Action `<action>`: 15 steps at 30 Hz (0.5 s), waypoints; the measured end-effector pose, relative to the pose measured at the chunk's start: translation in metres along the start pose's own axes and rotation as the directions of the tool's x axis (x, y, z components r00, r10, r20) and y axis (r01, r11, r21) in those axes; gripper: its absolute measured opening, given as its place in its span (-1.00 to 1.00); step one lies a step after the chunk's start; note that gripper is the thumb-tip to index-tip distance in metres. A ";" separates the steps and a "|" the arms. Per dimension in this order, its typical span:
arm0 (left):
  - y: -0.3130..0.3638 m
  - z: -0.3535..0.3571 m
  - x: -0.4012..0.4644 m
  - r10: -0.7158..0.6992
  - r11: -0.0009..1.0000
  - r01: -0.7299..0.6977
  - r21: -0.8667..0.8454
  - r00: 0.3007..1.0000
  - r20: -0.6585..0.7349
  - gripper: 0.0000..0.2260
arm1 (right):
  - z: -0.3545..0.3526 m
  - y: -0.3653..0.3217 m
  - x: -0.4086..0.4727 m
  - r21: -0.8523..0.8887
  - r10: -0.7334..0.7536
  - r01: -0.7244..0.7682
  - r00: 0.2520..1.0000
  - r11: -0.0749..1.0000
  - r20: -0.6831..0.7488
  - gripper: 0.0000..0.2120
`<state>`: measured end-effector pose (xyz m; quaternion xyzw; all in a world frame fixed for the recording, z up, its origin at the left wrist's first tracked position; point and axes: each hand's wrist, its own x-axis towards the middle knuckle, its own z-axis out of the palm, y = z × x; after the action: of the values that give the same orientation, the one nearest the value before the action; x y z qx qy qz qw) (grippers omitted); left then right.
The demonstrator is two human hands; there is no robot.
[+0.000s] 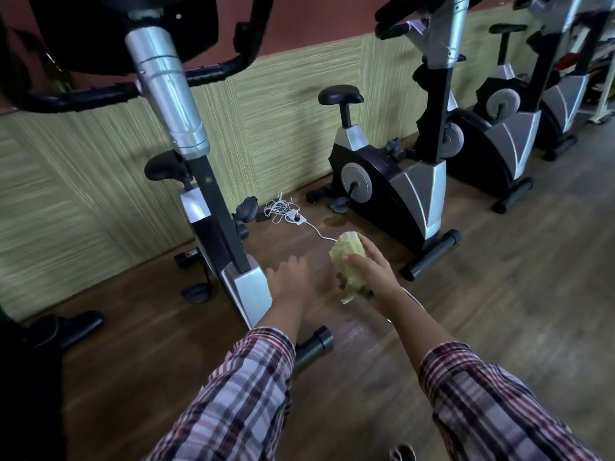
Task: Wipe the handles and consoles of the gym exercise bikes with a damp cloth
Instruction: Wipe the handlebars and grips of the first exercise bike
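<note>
head view: right hand (366, 272) bunches the yellow cloth (347, 261) low between bikes, left hand (293, 276) loose and holding nothing. between wipes, i'd say; next, lift it to the near-left bike's handlebar (206, 74).

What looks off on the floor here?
A tangled white cable and a plug adapter lie loose on the wood floor between two bikes, the lead trailing toward the hands: a likely trip hazard. A dark ring stain sits beside it. Right hand holds the cloth.
</note>
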<state>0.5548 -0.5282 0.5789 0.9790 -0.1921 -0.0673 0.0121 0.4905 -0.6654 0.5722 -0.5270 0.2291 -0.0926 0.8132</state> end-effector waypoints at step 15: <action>0.075 -0.026 0.203 -0.210 0.974 0.209 -0.092 0.978 0.000 -0.59 | -0.031 -0.086 0.228 -0.120 0.017 0.009 0.976 0.993 0.217 -0.43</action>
<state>0.7162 -0.6740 0.5830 0.9925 -0.0844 -0.0721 0.0506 0.6833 -0.8167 0.5760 -0.5816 0.1449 -0.0187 0.8002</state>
